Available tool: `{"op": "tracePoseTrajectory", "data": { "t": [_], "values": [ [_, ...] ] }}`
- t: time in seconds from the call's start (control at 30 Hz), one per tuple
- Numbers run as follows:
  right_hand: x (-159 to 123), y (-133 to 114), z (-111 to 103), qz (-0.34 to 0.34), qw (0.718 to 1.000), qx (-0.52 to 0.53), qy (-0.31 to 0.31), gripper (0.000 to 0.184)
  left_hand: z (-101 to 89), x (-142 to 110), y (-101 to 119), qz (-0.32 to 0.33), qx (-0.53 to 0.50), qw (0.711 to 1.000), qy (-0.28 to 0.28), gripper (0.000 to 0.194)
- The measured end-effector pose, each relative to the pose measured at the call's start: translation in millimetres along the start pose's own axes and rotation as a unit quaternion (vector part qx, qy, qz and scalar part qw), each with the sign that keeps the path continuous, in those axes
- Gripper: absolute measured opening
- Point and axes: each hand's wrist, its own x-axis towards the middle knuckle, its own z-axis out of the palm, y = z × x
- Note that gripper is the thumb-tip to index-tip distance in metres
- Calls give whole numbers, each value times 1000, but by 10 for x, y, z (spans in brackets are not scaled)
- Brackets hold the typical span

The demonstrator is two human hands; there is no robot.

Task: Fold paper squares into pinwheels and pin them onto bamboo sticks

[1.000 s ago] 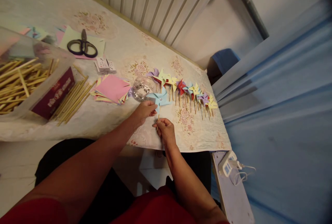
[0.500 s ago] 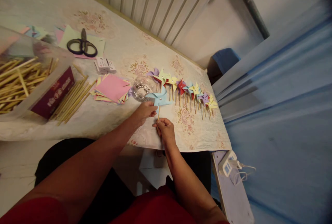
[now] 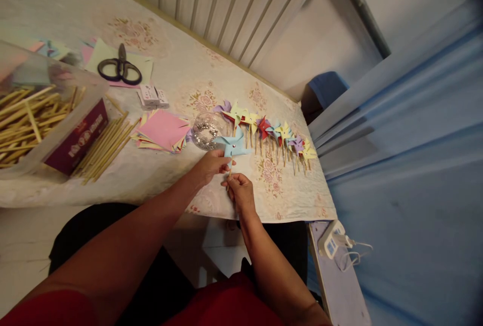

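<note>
A light-blue paper pinwheel (image 3: pixel 234 145) with a shiny pin at its centre is held above the near part of the table. My right hand (image 3: pixel 241 190) is closed on its thin wooden stick, below the paper. At the lower blade, just left of the stick, the closed fingers of my left hand (image 3: pixel 215 165) grip the paper; part of the blade is hidden by them. Right behind the pinwheel stands a clear round container (image 3: pixel 206 132) of small metallic pins. Finished-looking pinwheels (image 3: pixel 285 132) in several colours lie in a row to the right.
On the left are a clear plastic bin (image 3: pixel 75 137) of wooden sticks, a bundle of loose sticks (image 3: pixel 109 150), a stack of coloured paper squares (image 3: pixel 164 130), small white boxes (image 3: pixel 153 96) and dark-handled scissors (image 3: pixel 121 69). A power strip (image 3: pixel 332 239) sits beyond the table's right corner.
The blue pinwheel has turned slightly, and its lower blade now shows beside my left fingers. My left hand has shifted a little toward the stick; my right hand stays on the stick.
</note>
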Motion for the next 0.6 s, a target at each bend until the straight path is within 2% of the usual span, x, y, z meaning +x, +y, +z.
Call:
{"op": "tracePoseTrajectory", "data": {
  "t": [0.37,0.6],
  "values": [
    [1,-136,-25,-18,999,-28,-13,24,9,16,8,44,1,999,7,18],
    [261,-437,-6,-3,996,87,33,31,-1,22,0,52,0,999,-6,21]
  ]
}}
